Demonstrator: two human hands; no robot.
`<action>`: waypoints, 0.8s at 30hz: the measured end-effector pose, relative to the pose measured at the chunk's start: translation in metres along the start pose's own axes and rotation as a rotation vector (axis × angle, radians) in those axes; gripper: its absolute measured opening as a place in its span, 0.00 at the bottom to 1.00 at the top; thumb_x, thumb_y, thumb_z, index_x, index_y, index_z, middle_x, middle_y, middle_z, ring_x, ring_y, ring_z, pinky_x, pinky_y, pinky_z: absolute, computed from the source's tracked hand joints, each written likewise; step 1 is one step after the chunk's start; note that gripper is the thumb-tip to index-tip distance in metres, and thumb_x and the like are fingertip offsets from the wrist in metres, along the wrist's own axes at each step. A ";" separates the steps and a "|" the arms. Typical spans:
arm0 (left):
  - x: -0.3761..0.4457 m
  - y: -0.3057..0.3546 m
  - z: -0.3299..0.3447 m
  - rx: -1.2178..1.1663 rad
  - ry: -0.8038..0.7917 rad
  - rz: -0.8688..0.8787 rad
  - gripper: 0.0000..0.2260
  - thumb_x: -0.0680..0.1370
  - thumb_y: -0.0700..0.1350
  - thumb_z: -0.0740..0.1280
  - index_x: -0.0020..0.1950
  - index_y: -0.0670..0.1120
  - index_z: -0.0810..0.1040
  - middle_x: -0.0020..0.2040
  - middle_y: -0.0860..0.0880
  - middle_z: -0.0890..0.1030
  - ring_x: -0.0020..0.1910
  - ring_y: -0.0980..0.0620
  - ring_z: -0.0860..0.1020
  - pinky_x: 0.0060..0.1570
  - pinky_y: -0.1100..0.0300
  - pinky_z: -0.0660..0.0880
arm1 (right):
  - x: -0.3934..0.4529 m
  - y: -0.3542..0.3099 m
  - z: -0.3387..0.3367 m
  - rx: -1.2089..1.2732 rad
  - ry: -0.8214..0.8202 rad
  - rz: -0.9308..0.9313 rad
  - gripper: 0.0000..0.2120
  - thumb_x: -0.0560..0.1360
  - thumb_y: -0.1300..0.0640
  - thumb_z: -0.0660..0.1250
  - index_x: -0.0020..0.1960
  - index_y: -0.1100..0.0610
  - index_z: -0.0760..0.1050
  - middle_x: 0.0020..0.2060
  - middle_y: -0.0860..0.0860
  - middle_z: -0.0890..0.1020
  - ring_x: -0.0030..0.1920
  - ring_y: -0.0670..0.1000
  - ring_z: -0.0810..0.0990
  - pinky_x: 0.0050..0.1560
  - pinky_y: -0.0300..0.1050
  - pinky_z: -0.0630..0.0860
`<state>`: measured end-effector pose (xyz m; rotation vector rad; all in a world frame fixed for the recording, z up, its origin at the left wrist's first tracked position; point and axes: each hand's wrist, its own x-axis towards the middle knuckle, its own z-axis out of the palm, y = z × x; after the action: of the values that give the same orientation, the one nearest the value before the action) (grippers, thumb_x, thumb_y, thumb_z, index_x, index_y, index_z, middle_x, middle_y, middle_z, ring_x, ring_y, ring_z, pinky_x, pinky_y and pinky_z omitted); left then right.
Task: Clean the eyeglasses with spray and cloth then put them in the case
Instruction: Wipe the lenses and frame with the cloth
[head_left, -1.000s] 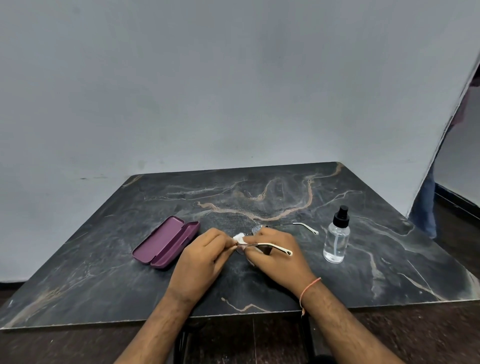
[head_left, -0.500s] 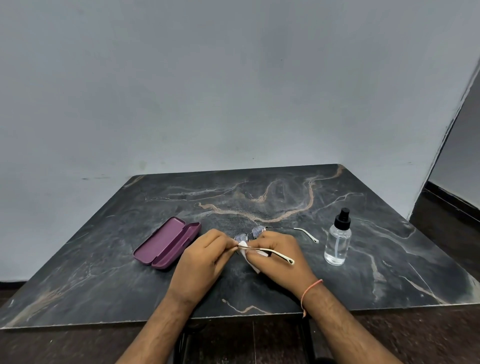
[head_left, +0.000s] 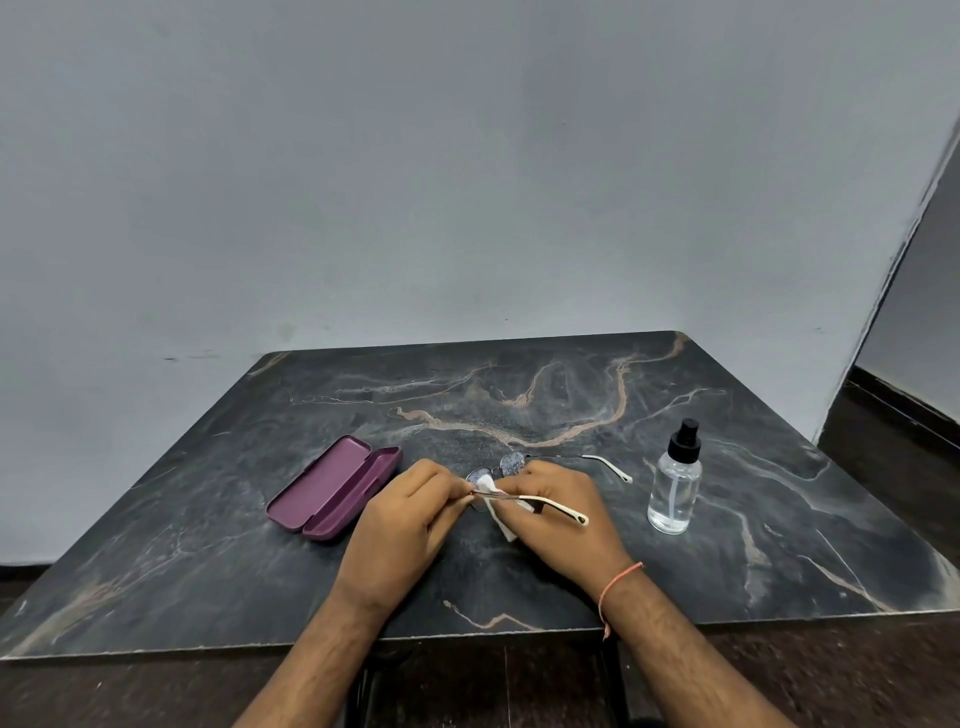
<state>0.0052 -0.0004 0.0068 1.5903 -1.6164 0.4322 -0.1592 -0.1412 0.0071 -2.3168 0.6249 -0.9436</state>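
— Between both hands, what was held?
— The eyeglasses (head_left: 511, 470): left hand (head_left: 402, 525) pinched the frame end; right hand (head_left: 563, 519) pinched a white cloth (head_left: 488, 486) against one lens.
— And nearby?
— Open purple case (head_left: 332, 491) left of the left hand; spray bottle (head_left: 675, 483) right of the right hand.

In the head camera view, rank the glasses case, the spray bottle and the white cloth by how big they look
1. glasses case, open, looks largest.
2. spray bottle.
3. white cloth, smallest as seen, though mostly hidden between the left hand and right hand, so its true size is unsure.
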 end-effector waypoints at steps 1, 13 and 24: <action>0.000 0.000 0.000 0.003 -0.002 -0.004 0.03 0.82 0.45 0.73 0.51 0.47 0.83 0.50 0.55 0.81 0.48 0.58 0.82 0.50 0.61 0.80 | 0.000 0.000 0.000 0.002 -0.011 -0.008 0.08 0.78 0.43 0.70 0.53 0.39 0.88 0.34 0.47 0.78 0.40 0.47 0.79 0.42 0.48 0.76; 0.000 -0.002 0.002 0.096 0.016 -0.081 0.03 0.81 0.47 0.75 0.52 0.52 0.82 0.57 0.60 0.83 0.55 0.59 0.82 0.54 0.60 0.81 | -0.011 -0.005 -0.006 -0.045 0.236 -0.007 0.08 0.77 0.45 0.71 0.45 0.47 0.87 0.33 0.46 0.78 0.35 0.47 0.79 0.38 0.47 0.76; 0.001 0.001 0.001 0.033 0.025 -0.143 0.04 0.82 0.48 0.73 0.52 0.54 0.79 0.62 0.62 0.86 0.59 0.66 0.81 0.61 0.78 0.71 | 0.005 0.009 -0.020 -0.444 0.190 0.071 0.11 0.80 0.43 0.67 0.50 0.47 0.86 0.42 0.46 0.83 0.44 0.52 0.85 0.40 0.50 0.78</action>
<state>0.0043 -0.0012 0.0071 1.7058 -1.4720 0.4030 -0.1728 -0.1573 0.0158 -2.5790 1.0823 -1.0873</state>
